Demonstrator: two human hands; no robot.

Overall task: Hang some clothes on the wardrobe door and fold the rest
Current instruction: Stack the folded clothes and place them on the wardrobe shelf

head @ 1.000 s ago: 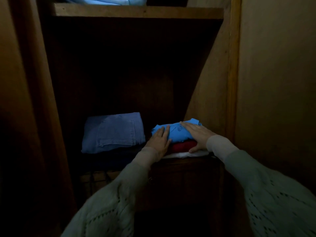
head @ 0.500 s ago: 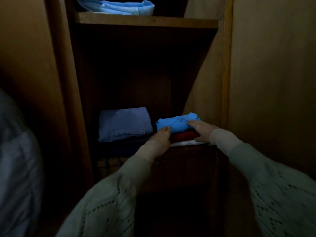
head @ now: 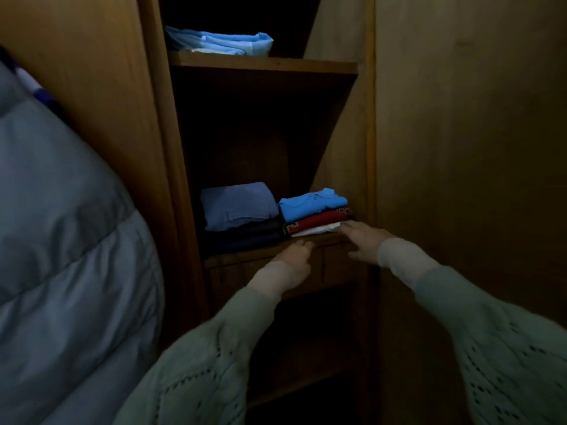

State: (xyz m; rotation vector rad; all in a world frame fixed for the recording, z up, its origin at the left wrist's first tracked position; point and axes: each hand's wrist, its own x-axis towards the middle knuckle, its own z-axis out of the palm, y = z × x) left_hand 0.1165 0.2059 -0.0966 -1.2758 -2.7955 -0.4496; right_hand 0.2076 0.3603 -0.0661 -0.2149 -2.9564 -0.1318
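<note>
Single view, worn on the head, looking forward and slightly down into an open wooden wardrobe (head: 366, 124) from close range. Wide-angle, bending the uprights outward. Middle shelf (head: 264, 66) near centre frame, both sleeved arms reaching in from the bottom edge, a grey padded coat (head: 70, 256) filling the left. Dim light throughout.
</note>
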